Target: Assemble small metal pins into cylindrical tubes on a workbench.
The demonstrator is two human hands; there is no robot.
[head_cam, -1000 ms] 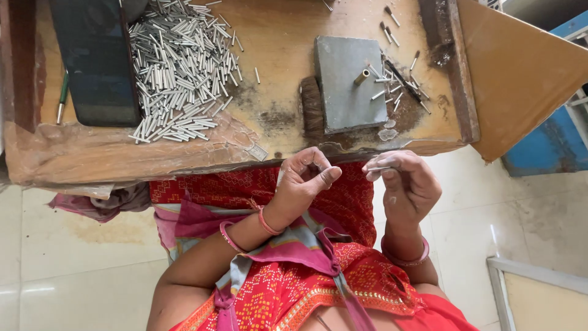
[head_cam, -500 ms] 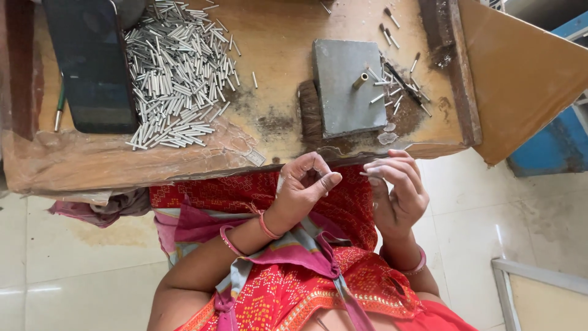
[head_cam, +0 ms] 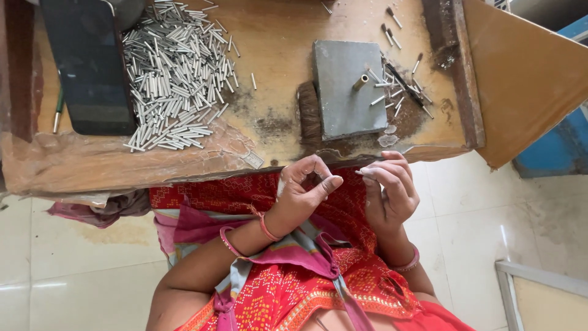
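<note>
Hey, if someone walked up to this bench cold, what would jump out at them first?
Most likely the big heap of small silver metal tubes on the wooden bench, lying beside a dark phone. Next, the grey metal block with a short brass tube on it, with loose pins scattered beside it. Below the bench edge, the left hand and right hand are raised close together over bright red patterned cloth.

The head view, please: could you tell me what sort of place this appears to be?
Probably a small hand workshop. A worn wooden bench carries a heap of small metal tubes and a grey metal block with a brass peg, above a tiled floor.
</note>
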